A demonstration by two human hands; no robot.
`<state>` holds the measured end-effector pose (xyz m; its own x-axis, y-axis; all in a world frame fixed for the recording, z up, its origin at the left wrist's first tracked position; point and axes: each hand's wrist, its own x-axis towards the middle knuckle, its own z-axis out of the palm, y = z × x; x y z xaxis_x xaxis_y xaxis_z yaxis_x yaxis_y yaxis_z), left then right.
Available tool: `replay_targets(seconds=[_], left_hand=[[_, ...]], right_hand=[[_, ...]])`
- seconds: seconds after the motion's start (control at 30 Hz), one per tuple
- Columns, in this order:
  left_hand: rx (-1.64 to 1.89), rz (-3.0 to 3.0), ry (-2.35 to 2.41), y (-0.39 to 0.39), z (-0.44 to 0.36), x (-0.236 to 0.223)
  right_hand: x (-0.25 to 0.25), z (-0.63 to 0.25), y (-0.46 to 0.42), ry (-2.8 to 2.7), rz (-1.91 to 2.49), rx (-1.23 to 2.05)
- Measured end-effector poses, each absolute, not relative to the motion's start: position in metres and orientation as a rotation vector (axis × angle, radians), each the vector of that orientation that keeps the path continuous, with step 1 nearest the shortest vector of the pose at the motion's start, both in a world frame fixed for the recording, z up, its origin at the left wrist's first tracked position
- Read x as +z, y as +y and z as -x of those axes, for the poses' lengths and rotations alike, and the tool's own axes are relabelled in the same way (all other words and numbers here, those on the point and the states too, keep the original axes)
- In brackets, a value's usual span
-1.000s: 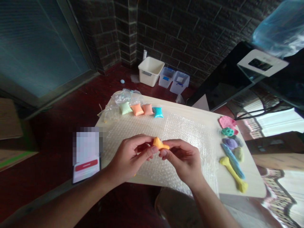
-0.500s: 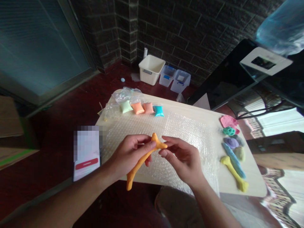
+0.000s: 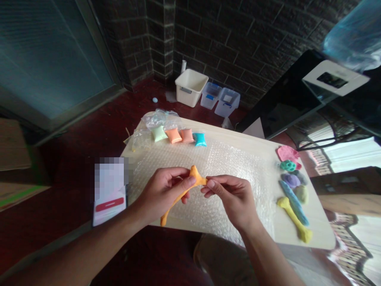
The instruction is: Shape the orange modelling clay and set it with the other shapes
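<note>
An orange piece of modelling clay, long with a forked upper end, is held above the table. My left hand is closed around it just below the fork, thumb on top. At the fork's right prong my right hand is closed, pinching the tip between thumb and fingers. The clay's thin lower end hangs out below my left hand, tilted down to the left. Bubble wrap lies on the table beneath both hands.
Along the table's far edge lie several clay packets, one of them blue, beside clear plastic bags. Shaped clay pieces, including a yellow bone shape, lie at the right. A phone is at the left. Bins stand on the floor.
My right hand has closed from a loose open pose onto the right prong of the orange clay. The clay's lower end has risen slightly.
</note>
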<state>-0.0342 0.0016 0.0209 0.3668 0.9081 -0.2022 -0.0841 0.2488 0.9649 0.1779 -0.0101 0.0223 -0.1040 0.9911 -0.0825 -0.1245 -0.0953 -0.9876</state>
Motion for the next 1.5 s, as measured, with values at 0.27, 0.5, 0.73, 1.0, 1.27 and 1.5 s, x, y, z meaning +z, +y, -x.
replay_targets(seconds=[0.27,0.5,0.73,1.0,1.27,1.5], left_hand=[[0.877,-1.112,0.927,0.001,0.032,0.019],[0.745,-1.026,0.765,0.003,0.039,0.02],[0.55,-0.885,0.685,0.006,0.046,0.016],[0.767,-1.016,0.875,0.005,0.031,0.009],[0.812,-0.954,0.756,0.001,0.031,0.009],[0.745,-0.881,0.758,-0.001,0.031,0.013]], right_hand=[[0.018,-0.179,-0.01,-1.051,1.099,1.51],[0.012,-0.187,-0.008,-1.063,1.067,1.511],[0.017,-0.185,-0.007,-1.259,1.113,1.32],[0.015,-0.181,-0.016,-1.497,1.106,1.116],[0.011,-0.176,-0.018,-1.567,1.05,1.116],[0.012,-0.175,-0.018,-1.539,1.004,1.195]])
